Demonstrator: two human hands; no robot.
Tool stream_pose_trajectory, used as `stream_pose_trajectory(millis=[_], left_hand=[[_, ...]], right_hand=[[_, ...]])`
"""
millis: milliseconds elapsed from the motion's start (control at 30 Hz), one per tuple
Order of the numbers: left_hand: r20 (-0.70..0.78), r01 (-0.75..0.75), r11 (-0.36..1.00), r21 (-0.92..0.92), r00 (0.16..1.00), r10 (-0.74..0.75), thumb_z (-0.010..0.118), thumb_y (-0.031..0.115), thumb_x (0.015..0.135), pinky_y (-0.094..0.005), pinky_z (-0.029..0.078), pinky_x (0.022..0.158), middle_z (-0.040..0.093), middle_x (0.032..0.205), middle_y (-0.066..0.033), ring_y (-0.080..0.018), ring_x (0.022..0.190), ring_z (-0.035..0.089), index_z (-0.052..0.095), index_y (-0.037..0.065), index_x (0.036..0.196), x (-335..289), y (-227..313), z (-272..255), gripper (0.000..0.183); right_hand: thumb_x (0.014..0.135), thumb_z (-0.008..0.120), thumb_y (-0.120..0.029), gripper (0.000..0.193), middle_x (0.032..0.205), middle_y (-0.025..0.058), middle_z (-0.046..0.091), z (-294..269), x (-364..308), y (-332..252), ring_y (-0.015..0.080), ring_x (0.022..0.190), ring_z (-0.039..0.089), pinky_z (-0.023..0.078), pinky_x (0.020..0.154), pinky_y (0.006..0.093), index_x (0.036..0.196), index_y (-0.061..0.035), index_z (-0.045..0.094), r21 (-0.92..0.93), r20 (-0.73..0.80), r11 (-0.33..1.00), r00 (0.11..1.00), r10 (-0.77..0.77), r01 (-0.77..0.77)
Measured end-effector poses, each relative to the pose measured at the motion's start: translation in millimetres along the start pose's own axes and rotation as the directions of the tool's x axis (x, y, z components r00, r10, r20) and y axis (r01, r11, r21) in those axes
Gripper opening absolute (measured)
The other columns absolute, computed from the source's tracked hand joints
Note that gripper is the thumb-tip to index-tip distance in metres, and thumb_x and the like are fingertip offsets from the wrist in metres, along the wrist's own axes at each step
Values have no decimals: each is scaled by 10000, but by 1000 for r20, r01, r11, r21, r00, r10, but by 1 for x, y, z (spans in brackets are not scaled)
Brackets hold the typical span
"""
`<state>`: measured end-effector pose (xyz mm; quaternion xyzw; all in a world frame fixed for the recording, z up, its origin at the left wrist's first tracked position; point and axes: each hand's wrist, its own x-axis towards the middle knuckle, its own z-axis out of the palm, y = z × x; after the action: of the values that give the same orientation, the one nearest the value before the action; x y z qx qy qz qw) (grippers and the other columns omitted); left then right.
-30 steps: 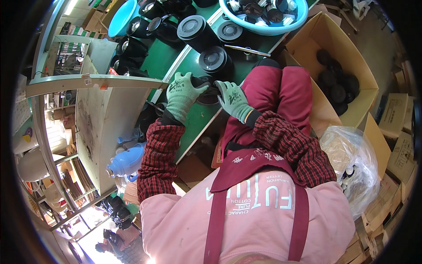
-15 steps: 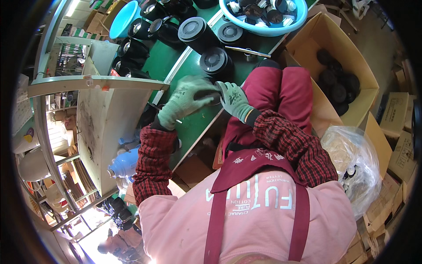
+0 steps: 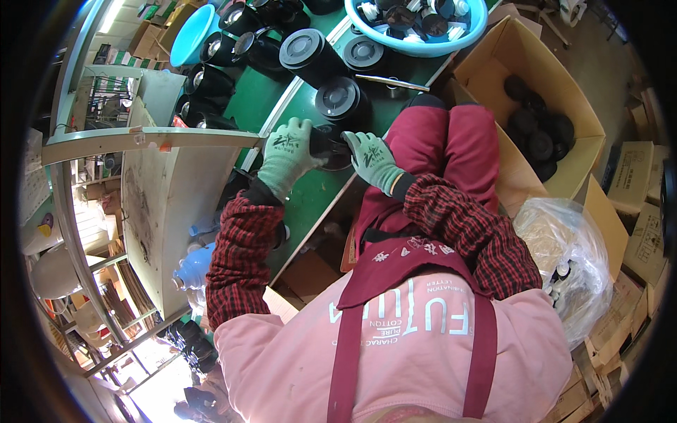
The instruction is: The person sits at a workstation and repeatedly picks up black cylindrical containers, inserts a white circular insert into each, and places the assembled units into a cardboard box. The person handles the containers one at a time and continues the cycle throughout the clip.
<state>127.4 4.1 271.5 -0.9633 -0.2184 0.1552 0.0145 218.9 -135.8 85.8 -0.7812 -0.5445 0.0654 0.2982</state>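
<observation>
Both my hands wear pale green gloves, and between them at the bench edge is a dark black rounded piece (image 3: 328, 144), partly hidden by my fingers. My left hand (image 3: 288, 156) is closed round its left side, thumb toward me. On its right side my right hand (image 3: 374, 162) grips it, fingers bent over the edge. Just beyond stands a black canister (image 3: 341, 99) with a ringed round top. A taller black canister (image 3: 309, 55) and another black canister (image 3: 363, 53) stand farther back. A thin metal rod (image 3: 392, 82) lies to their right.
Black jugs (image 3: 208, 81) crowd the green bench's far left. A blue basin (image 3: 423, 46) holds black and white parts. At right, a cardboard box (image 3: 571, 166) contains black round pieces, near a clear plastic bag (image 3: 564, 268). A metal frame bar (image 3: 190, 139) crosses left of my left hand.
My left hand, blurred before, has moved left and turned so its back faces up, fingers pointing away. More of the black piece now shows. My right hand stays about in place.
</observation>
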Motion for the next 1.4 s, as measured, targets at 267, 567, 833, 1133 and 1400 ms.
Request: stream_pose_trajectory(millis=[267, 567, 833, 1133, 1400], left_hand=[[-46, -379, 918, 121, 921, 386, 939, 230, 594, -460, 451, 1043, 545, 1305, -114, -336, 1236, 542, 511, 136, 1446, -22, -20, 2, 958], [-155, -1, 1000, -25, 988, -2, 833, 621, 730, -465, 501, 920, 576, 1167, -155, -348, 1071, 599, 529, -10, 1363, -17, -5, 36, 944], [28, -393, 918, 53, 919, 392, 882, 538, 643, -457, 475, 970, 574, 1212, -152, -356, 1112, 577, 539, 14, 1358, -12, -17, 19, 950], [-60, 27, 921, -389, 997, -55, 930, 421, 673, -445, 530, 983, 586, 1223, -179, -358, 1128, 639, 603, 95, 1332, -11, -101, 13, 804], [-408, 271, 951, -151, 859, -310, 905, 427, 702, -508, 477, 1037, 543, 1335, -165, -395, 1214, 557, 518, 182, 1477, 85, -190, 39, 901]], right_hand=[[847, 705, -172, 549, 1155, 126, 664, -7, 14, 10, 348, 1064, 629, 523, 907, 478, 1356, -150, 501, 166, 108, 986, 994, -6, -12], [868, 695, -230, 519, 1091, 112, 671, -7, 11, 6, 321, 1003, 646, 522, 886, 438, 1328, -78, 507, 83, 139, 996, 990, -36, 25], [788, 637, 35, 418, 1070, 200, 698, -10, 53, 42, 405, 1064, 664, 518, 907, 453, 1192, -50, 574, 585, 260, 805, 917, -302, 100], [863, 745, -223, 754, 1430, 229, 508, 19, 0, 24, 407, 1342, 500, 431, 1124, 442, 1493, -2, 395, 360, -97, 933, 995, 29, 8], [956, 679, -107, 325, 1145, 126, 664, 19, -67, 36, 252, 1041, 655, 532, 911, 350, 1263, -18, 620, 641, 245, 739, 968, 60, -208]])
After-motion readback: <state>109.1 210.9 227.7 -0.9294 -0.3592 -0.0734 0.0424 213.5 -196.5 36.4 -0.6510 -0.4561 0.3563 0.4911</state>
